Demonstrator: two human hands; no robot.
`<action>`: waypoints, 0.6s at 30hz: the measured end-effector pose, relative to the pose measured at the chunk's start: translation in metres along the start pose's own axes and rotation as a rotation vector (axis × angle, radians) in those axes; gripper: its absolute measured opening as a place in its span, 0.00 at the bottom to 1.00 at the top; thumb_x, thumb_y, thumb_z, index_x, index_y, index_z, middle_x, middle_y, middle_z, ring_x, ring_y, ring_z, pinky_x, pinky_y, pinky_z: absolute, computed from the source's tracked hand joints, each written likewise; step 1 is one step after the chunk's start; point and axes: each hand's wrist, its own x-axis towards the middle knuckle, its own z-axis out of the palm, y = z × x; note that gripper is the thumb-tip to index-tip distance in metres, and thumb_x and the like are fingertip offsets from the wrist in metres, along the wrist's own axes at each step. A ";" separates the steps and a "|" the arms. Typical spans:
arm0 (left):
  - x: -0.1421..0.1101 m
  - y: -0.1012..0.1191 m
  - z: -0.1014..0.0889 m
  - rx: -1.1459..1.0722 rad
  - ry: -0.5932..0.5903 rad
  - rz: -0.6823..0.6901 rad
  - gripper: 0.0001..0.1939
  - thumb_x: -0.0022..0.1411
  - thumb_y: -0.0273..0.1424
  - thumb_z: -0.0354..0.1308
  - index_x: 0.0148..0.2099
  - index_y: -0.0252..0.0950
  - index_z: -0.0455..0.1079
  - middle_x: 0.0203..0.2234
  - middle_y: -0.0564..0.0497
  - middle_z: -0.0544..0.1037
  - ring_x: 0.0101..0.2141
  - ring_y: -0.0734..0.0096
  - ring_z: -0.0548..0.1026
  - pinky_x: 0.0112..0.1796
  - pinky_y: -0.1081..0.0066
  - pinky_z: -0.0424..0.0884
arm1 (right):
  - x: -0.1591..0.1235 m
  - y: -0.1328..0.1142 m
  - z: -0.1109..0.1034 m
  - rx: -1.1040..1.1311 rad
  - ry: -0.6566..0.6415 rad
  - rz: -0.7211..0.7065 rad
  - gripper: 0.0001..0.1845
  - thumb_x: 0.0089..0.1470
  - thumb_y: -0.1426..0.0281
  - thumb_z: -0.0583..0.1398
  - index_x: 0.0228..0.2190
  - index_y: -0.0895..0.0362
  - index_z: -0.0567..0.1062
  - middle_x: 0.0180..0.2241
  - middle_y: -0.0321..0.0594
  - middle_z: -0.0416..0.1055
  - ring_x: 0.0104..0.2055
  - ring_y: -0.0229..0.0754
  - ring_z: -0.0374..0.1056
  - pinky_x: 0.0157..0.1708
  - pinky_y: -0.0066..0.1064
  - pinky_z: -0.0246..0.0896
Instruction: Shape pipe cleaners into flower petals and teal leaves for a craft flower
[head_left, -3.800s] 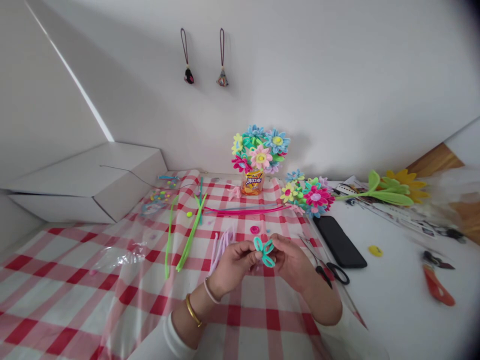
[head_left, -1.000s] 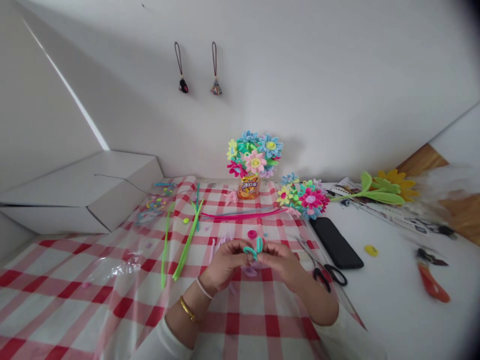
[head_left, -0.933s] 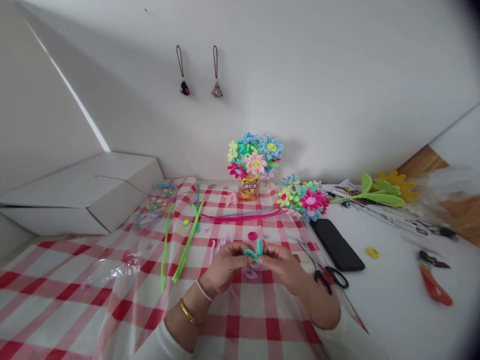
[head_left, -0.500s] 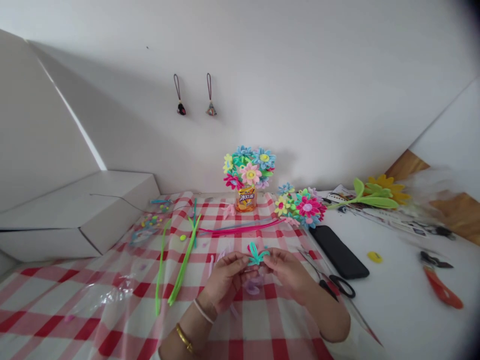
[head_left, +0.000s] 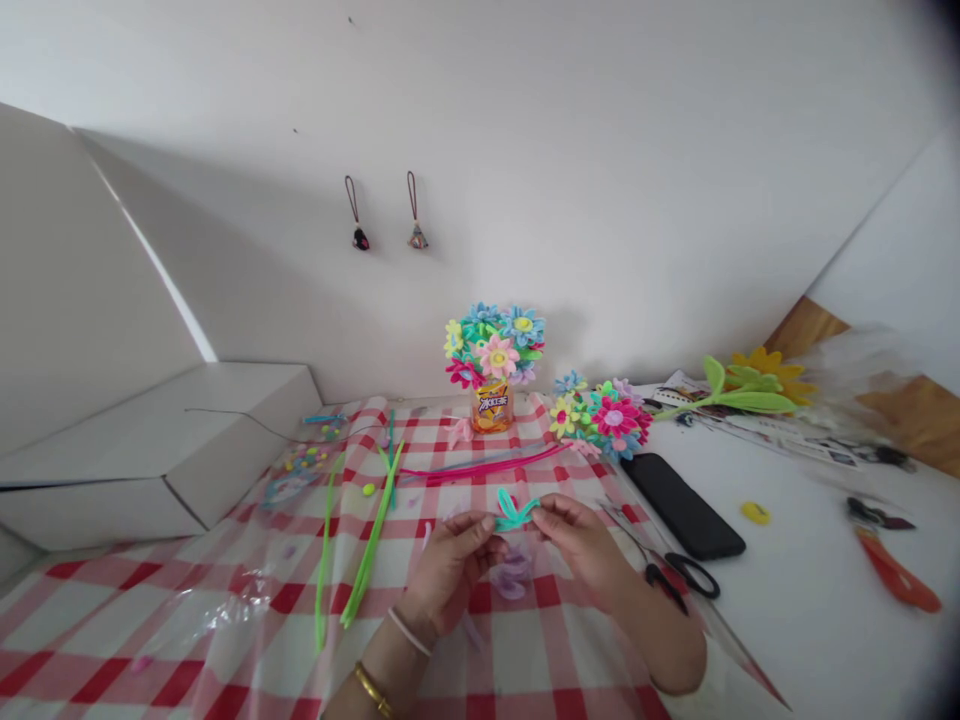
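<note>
Between my two hands is a teal pipe cleaner (head_left: pixel 513 513) bent into leaf-like loops, with one loop pointing up. My left hand (head_left: pixel 459 562) pinches its left end, closed around it. Its right end sits in the closed fingertips of my right hand (head_left: pixel 577 540). Below the fingers, a lilac pipe-cleaner piece (head_left: pixel 511 574) lies on the checked cloth (head_left: pixel 517 660). Bundled green pipe cleaners (head_left: pixel 369 555) and pink pipe cleaners (head_left: pixel 487 464) rest beyond my hands. Scissors (head_left: pixel 660 560) with black handles lie beside my right forearm.
Pipe-cleaner flowers (head_left: pixel 496 345) stand in an orange-labelled bottle (head_left: pixel 493 407) at the wall. More flowers (head_left: pixel 604 418) lie right of it, near a black phone (head_left: pixel 682 505). Orange-handled pliers (head_left: pixel 892 565) are far right. A white box (head_left: pixel 225 450) and clear plastic (head_left: pixel 217 605) occupy the left.
The teal piece has been turned and spread between my fingers, so fewer upright loops show. My view has tilted slightly upward. Both hands keep their hold.
</note>
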 end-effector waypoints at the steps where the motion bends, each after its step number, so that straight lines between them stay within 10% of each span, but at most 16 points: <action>1: 0.000 0.002 0.000 -0.005 0.008 0.011 0.09 0.46 0.30 0.66 0.31 0.33 0.73 0.20 0.50 0.76 0.24 0.74 0.74 0.30 0.74 0.67 | 0.000 -0.001 0.000 -0.099 0.029 -0.048 0.10 0.46 0.62 0.61 0.25 0.57 0.72 0.23 0.35 0.66 0.27 0.37 0.60 0.29 0.29 0.55; 15: 0.019 0.024 -0.034 0.534 0.310 0.296 0.13 0.44 0.32 0.64 0.35 0.31 0.73 0.15 0.53 0.73 0.17 0.75 0.69 0.20 0.76 0.59 | 0.005 0.012 -0.006 -0.414 0.120 -0.150 0.14 0.50 0.61 0.58 0.35 0.56 0.72 0.34 0.42 0.73 0.36 0.44 0.67 0.38 0.36 0.61; 18: 0.008 0.030 -0.025 0.561 0.413 0.552 0.10 0.49 0.33 0.61 0.36 0.34 0.73 0.16 0.55 0.71 0.19 0.76 0.67 0.23 0.75 0.62 | 0.004 0.009 -0.007 -0.419 0.148 -0.150 0.14 0.50 0.61 0.58 0.35 0.56 0.73 0.34 0.42 0.73 0.36 0.44 0.67 0.38 0.36 0.61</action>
